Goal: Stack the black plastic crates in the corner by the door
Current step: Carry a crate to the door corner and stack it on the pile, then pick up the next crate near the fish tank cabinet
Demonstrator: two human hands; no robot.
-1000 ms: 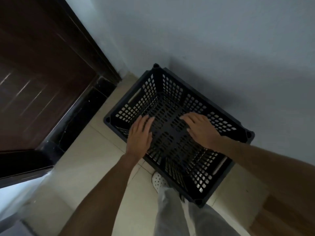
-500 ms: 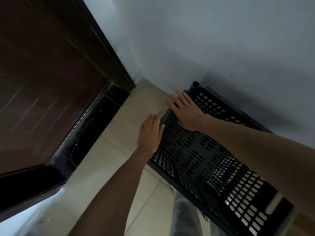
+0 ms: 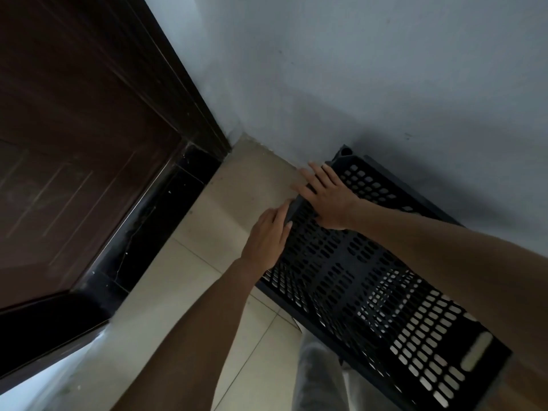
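Note:
A black perforated plastic crate (image 3: pixel 370 277) stands on the tiled floor with its long side against the grey wall, open side up. Its left end points toward the corner by the door, with a strip of bare floor between. My right hand (image 3: pixel 326 197) lies flat on the rim of that left end, fingers spread and reaching past the edge. My left hand (image 3: pixel 267 238) rests against the outside of the same end with straight fingers, its thumb by the rim. No other crate is in view.
A dark brown door (image 3: pixel 74 143) fills the left, with a black threshold strip (image 3: pixel 154 232) at its foot. The grey wall (image 3: pixel 385 69) runs behind the crate. Beige floor tiles (image 3: pixel 192 307) lie between door and crate. My grey-trousered leg (image 3: pixel 320 375) stands beside the crate.
Both hands went from the crate's inside bottom to its left end near the corner. The view swung left toward the door. Since half a second ago the hands have hardly moved.

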